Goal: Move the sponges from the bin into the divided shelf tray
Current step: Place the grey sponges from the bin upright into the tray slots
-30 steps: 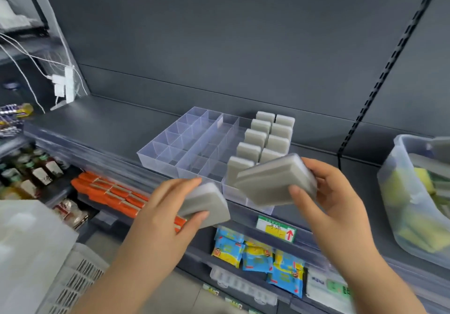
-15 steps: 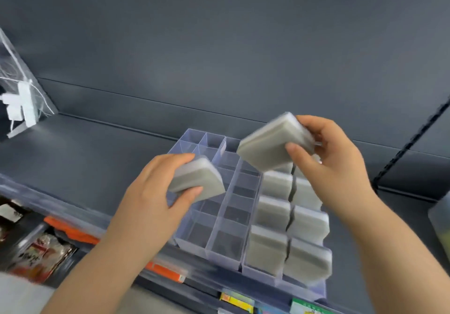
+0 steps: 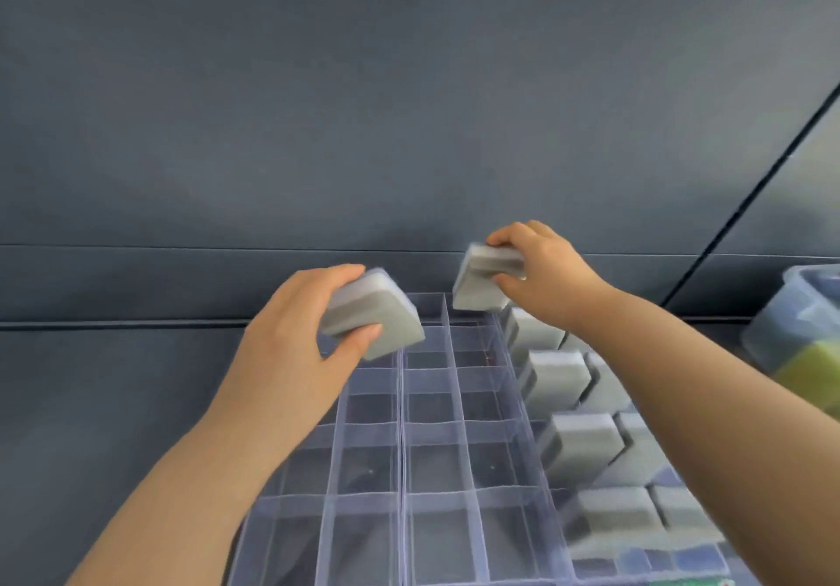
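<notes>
My left hand [image 3: 291, 340] and right hand [image 3: 545, 271] are bare. My left forearm [image 3: 191, 485] and right forearm [image 3: 709, 385] are bare too, as far as they show. My left thumbnail [image 3: 373, 329] looks short.

Dark grey shelf [image 3: 113, 403], matte deck. Grey back panel [image 3: 363, 108] behind it, horizontal seam low down. Black upright rail [image 3: 750, 199] slants at right.

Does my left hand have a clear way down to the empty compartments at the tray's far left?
Probably yes: the left hand, gripping a sponge, hovers over empty cells of the tray; stored sponges fill only its right columns.
</notes>
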`<state>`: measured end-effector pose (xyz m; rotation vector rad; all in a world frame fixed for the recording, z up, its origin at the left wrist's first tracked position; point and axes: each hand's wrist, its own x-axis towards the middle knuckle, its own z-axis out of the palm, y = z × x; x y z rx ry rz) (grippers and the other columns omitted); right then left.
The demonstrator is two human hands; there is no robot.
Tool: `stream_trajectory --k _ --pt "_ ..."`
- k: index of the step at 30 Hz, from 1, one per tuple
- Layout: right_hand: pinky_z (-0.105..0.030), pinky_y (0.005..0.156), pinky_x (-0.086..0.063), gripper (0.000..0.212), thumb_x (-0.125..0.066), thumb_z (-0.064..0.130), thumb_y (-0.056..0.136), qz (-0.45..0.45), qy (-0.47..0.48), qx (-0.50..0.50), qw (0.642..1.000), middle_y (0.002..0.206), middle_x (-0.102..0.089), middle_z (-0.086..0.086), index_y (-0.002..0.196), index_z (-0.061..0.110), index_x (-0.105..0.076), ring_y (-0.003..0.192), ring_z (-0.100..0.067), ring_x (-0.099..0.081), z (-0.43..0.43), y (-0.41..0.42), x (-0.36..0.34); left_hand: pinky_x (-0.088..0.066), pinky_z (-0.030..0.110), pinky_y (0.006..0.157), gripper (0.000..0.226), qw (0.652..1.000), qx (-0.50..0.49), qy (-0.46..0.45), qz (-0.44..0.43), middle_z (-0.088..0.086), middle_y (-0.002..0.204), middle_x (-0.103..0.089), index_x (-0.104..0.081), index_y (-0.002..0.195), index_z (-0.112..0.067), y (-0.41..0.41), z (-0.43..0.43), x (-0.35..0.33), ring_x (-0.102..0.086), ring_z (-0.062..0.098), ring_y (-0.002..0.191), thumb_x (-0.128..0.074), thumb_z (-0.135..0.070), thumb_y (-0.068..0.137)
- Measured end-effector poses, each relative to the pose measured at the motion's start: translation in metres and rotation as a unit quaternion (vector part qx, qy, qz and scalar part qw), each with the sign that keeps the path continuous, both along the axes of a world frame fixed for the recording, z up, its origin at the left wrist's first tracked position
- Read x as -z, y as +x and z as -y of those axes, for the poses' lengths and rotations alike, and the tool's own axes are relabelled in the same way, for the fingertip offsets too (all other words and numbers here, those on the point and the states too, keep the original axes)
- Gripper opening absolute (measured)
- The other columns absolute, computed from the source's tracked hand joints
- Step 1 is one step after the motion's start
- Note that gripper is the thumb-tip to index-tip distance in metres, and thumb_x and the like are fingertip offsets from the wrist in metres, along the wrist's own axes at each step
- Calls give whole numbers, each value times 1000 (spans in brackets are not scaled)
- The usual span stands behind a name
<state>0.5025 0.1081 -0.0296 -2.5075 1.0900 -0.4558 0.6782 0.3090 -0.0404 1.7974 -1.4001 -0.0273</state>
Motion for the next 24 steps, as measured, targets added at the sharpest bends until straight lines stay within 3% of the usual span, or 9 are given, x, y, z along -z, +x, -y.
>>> stream_trajectory --k 6,18,24 --pt "-19 85 -32 40 -57 13 87 -50 15 28 998 122 -44 -3 126 18 -47 107 -21 -47 11 17 18 -35 3 79 45 999 29 -2 -15 -27 108 -51 -54 119 -30 23 13 11 -44 -13 100 -72 -22 78" --pt "-28 88 -40 39 -53 12 87 -73 18 0 997 122 -46 -4 125 17 -46 104 -22 -48 27 27 25 -30 0 82 46 1000 21 4 3 -27 106 -51 -56 119 -24 25 25 21 -42 -16 98 -73 -18 77" --pt "-32 81 -43 41 -50 12 86 -97 -15 -11 995 123 -46 -5 126 16 -44 87 -20 -45 30 27 27 -30 0 81 47 1000 10 14 8 -29 106 -50 -56 119 -24 21 28 23 -42 -16 98 -74 -18 77"
